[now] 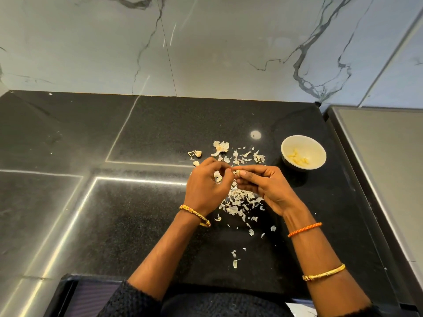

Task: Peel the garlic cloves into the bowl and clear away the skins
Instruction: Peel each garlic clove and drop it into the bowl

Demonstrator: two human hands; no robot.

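Pinching one garlic clove (238, 172) half-hidden between fingertips, right hand (263, 186) and left hand (207, 181) alike.

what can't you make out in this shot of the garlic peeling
Head view only:
- Clove: mostly hidden by the right hand and left hand; how much is peeled is unclear.
- Left grip: fingertips curl out of sight, so whether they pinch skin is unclear.
- Bowl: cloves inside too small to count.
- Skins: partly hidden under both hands.
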